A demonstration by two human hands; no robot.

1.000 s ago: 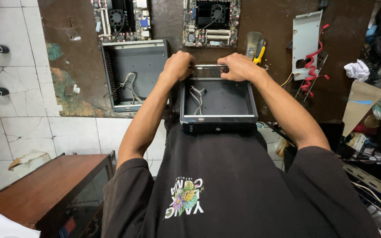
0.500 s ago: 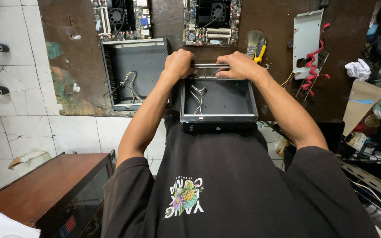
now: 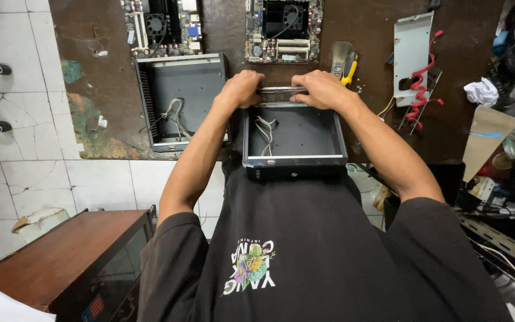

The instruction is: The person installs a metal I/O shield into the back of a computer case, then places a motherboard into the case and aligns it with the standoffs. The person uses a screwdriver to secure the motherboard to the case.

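You have a single view, from the camera on your head, looking almost straight down past your chest and black shirt onto the near edge of the dark desk (image 3: 448, 119). It sits close enough that both forearms run up the middle of the frame, your left hand (image 3: 241, 89) and right hand (image 3: 323, 89) meeting at the far rim of the open black case (image 3: 296, 140). The white tiled floor (image 3: 31, 167) fills the left side, and there is no second view to overlap.
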